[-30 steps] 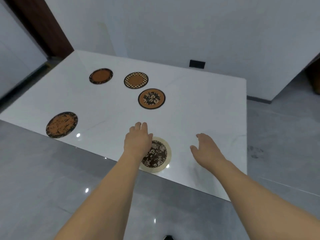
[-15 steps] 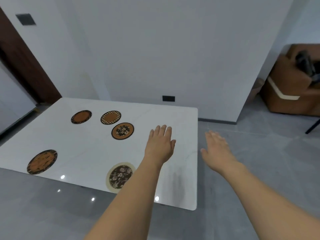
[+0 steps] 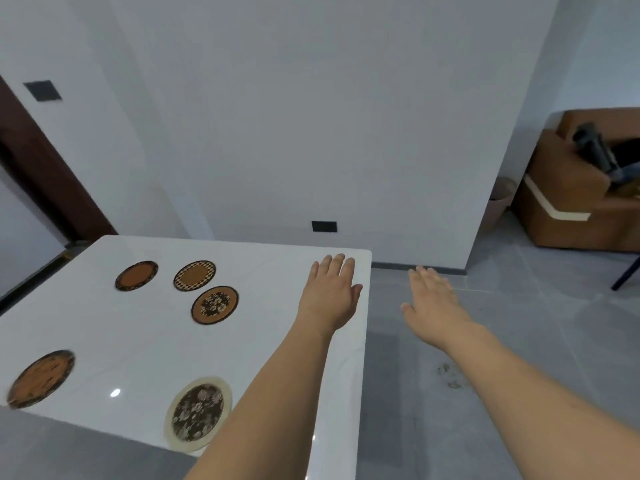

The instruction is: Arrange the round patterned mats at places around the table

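Note:
Several round patterned mats lie flat on the white table [image 3: 104, 334]. A cream-rimmed dark floral mat [image 3: 197, 413] sits at the near edge, an orange-and-black mat [image 3: 41, 378] at the near left. Farther back are a plain orange mat [image 3: 136, 275], a checker-rimmed mat [image 3: 194, 275] and an orange mat with a dark floral centre [image 3: 214, 304]. My left hand [image 3: 330, 292] hovers open over the table's right side, holding nothing. My right hand [image 3: 431, 303] is open beyond the table's right edge, above the floor.
A white wall with a dark socket [image 3: 323, 226] stands behind the table. A brown sofa [image 3: 575, 202] is at the far right, with a dark chair leg [image 3: 625, 275] near it. Grey tiled floor surrounds the table. A dark wooden door frame [image 3: 45, 168] is at left.
My left hand has lifted off the cream-rimmed floral mat, which stays at the near edge. Both hands and the view have swung to the right, my right hand now past the table edge.

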